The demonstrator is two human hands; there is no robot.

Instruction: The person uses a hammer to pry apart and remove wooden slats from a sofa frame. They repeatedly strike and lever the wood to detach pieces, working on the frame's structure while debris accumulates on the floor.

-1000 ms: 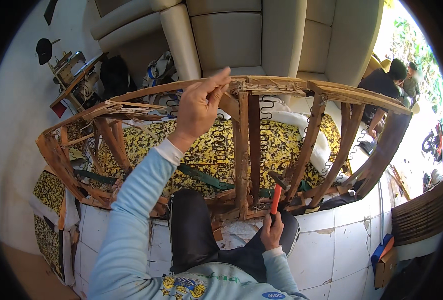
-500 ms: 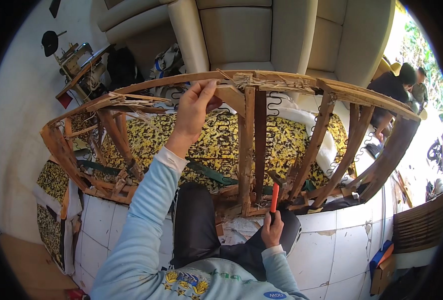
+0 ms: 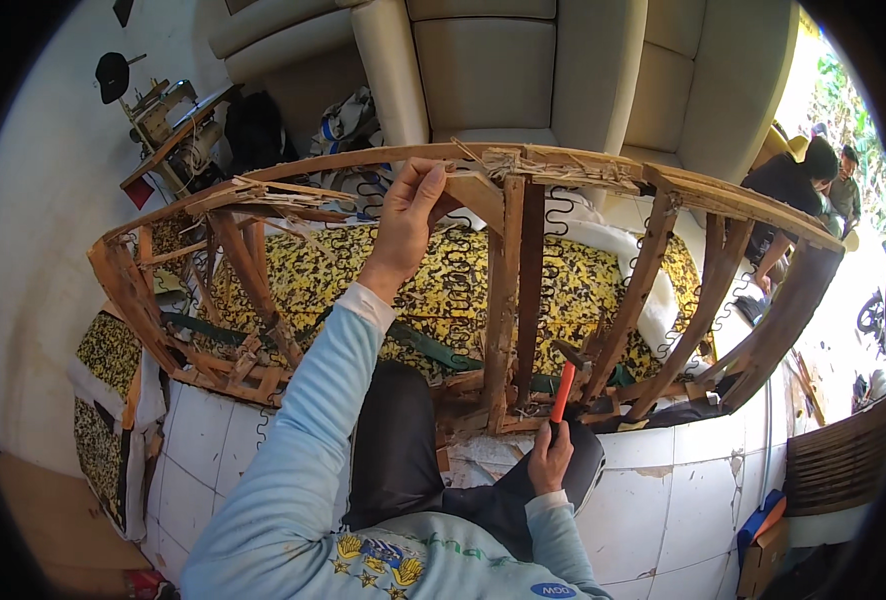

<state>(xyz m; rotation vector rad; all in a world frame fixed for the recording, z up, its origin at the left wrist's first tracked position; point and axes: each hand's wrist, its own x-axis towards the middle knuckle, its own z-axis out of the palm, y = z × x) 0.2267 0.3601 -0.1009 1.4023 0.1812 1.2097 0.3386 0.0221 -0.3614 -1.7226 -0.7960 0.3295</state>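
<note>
A worn wooden sofa frame [image 3: 498, 300] stands across in front of me, with splintered wood along its top rail. Up at that rail, my left hand [image 3: 405, 225] is closed on the end of a short angled wood block [image 3: 476, 197]. The block's other end meets the frame's middle upright. Low over my right thigh, my right hand [image 3: 550, 460] grips a hammer [image 3: 564, 390] by its orange and black handle. The hammer's head points up, beside the lower part of the frame and apart from the wood block.
Yellow-and-black mottled foam [image 3: 443, 275] and wavy metal springs lie behind the frame. Beige sofas [image 3: 485, 70] stand at the back, a sewing machine [image 3: 168, 115] at the left. Two people [image 3: 788, 190] sit far right. White floor tiles [image 3: 653, 470] hold scattered wood scraps.
The view has shifted slightly, so the frame sits a little further right. The hammer leans more to the right. My left hand keeps its hold on the wood block.
</note>
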